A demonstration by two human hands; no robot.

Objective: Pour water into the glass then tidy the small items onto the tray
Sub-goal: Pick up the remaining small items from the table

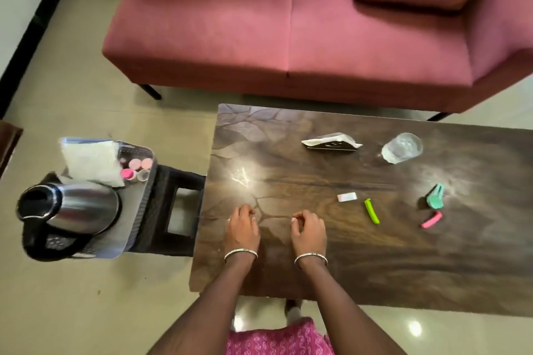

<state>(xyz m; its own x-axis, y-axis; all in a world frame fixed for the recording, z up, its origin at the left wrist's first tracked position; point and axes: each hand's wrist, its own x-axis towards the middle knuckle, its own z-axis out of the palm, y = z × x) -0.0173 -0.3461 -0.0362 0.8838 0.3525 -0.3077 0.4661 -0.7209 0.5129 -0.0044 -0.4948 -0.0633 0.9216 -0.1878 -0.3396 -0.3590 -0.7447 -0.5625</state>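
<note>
No readable text, labels, brands or numbers anywhere in view.

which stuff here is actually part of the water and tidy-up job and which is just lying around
For the job:
kettle
glass
tray
white eraser
green clip
teal clip
pink clip

Just lying about:
napkin holder
plastic bag
sofa

Green clip (371, 211), pink clip (431, 219), maroon sofa (288, 23)
</note>
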